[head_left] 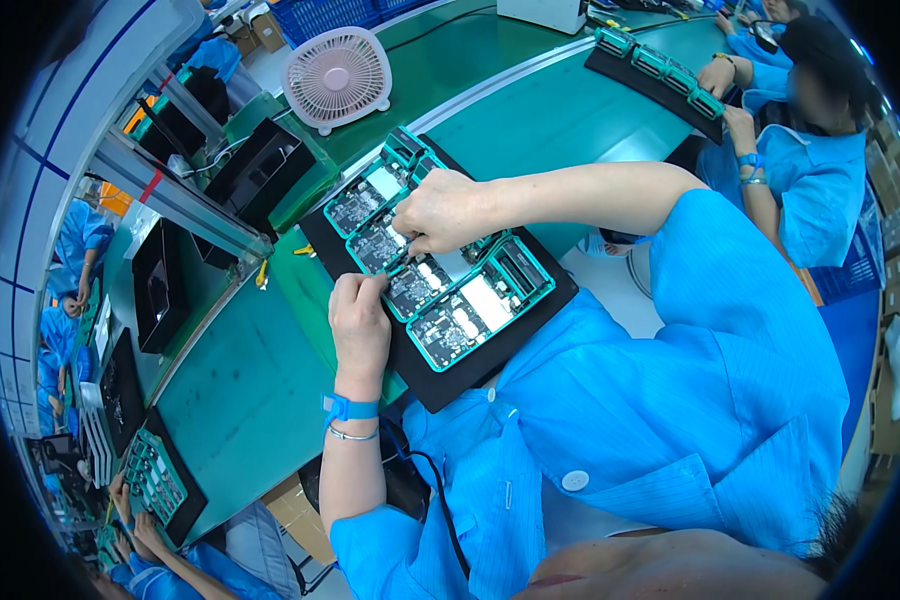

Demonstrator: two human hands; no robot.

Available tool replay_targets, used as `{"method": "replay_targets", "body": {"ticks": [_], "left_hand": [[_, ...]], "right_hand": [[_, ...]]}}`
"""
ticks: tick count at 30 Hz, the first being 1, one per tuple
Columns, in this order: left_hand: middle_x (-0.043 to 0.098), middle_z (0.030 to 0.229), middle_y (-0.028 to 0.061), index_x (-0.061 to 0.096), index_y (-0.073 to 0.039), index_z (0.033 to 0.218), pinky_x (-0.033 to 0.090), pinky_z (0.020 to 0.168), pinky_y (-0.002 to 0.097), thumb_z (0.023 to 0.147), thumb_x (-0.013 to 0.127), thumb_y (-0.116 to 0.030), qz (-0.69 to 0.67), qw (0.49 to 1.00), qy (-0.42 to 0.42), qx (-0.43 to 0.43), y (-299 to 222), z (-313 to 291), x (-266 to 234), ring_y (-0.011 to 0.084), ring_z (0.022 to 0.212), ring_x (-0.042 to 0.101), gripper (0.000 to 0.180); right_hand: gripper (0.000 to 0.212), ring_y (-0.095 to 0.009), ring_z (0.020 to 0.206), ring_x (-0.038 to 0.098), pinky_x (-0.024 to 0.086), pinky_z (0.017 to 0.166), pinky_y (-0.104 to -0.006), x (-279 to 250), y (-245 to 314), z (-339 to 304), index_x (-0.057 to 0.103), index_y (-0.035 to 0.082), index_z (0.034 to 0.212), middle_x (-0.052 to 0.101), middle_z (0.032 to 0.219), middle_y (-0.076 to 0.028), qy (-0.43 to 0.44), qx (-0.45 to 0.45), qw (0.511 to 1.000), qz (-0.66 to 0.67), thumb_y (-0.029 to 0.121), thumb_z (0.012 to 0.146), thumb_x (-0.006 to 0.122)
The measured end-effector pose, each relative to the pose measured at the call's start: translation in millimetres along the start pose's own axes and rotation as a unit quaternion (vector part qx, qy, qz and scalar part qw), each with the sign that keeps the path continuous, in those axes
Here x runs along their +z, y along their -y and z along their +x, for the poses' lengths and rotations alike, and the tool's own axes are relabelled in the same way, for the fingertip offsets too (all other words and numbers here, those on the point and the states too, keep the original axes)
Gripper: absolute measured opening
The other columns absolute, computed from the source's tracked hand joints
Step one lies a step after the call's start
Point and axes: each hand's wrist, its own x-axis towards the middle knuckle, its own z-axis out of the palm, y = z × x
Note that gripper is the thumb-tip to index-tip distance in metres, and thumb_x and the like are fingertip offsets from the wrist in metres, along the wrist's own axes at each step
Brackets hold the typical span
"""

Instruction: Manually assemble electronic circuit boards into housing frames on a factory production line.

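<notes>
I watch a green worktop (240, 420) curving across the frame. Mid-frame, a black mat (435, 388) on it carries teal-framed circuit boards (415, 288).

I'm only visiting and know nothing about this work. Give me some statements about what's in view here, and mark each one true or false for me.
1. The left hand and the right hand are both at the green-framed circuit boards. True.
2. The blue wristband is on the right arm. False: it is on the left wrist.
3. A pale pink fan is beyond the boards, near the top of the picture. True.
4. The black pad lies on top of the boards. False: the boards lie on the pad.
5. The wearer's sleeves are blue. True.
6. Nobody else is in view. False: another person is at the upper right.
</notes>
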Motion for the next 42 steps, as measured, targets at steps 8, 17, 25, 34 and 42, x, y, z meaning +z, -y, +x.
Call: {"method": "replay_targets", "body": {"ticks": [8,17,25,34,42], "left_hand": [[0.059,0.086,0.0107,0.069,-0.003,0.091,0.050,0.070,0.0398,0.077,0.066,0.009,-0.009,1.000,-0.009,-0.007,-0.2,-0.4,2.1,0.0292,0.081,0.061,0.019],[0.058,0.086,0.0103,0.069,-0.004,0.092,0.050,0.070,0.0398,0.076,0.065,0.010,-0.006,1.000,0.000,-0.002,1.7,-0.1,3.9,0.0291,0.081,0.060,0.021],[0.057,0.085,0.0096,0.069,-0.004,0.093,0.050,0.071,0.0400,0.074,0.064,0.011,0.011,1.000,0.011,0.025,2.5,3.8,3.6,0.0290,0.081,0.059,0.024],[0.053,0.079,0.0106,0.067,-0.004,0.086,0.048,0.068,0.0405,0.074,0.065,0.010,-0.007,0.995,0.077,0.061,4.0,13.7,-6.5,0.0295,0.077,0.058,0.018],[0.061,0.087,0.0127,0.069,0.000,0.092,0.052,0.066,0.0377,0.081,0.068,0.012,-0.085,0.994,-0.003,-0.065,-39.5,-21.8,-11.8,0.0279,0.079,0.064,0.016]], "right_hand": [[0.025,-0.028,0.073,0.070,0.054,0.060,-0.0428,5.7,0.9,-3.0,0.066,0.008,0.084,0.066,0.086,-0.007,-0.047,-0.036,0.997,-0.048,0.033,0.085,0.072],[0.025,-0.028,0.071,0.070,0.054,0.058,-0.0417,3.9,1.5,-4.8,0.066,0.007,0.090,0.065,0.088,-0.007,-0.045,-0.075,0.993,-0.078,0.031,0.085,0.071],[0.023,-0.030,0.072,0.070,0.055,0.060,-0.0429,-1.0,1.5,-4.7,0.068,0.008,0.088,0.066,0.088,-0.007,-0.037,-0.059,0.996,-0.054,0.030,0.084,0.072],[0.025,-0.030,0.072,0.070,0.055,0.060,-0.0433,-0.1,1.9,-6.9,0.068,0.007,0.089,0.066,0.087,-0.007,-0.038,-0.061,0.996,-0.056,0.031,0.083,0.073],[0.024,-0.027,0.063,0.066,0.049,0.053,-0.0414,2.1,13.4,-49.2,0.066,0.010,0.077,0.059,0.078,-0.004,-0.138,-0.082,0.987,-0.011,0.032,0.080,0.075]]}}
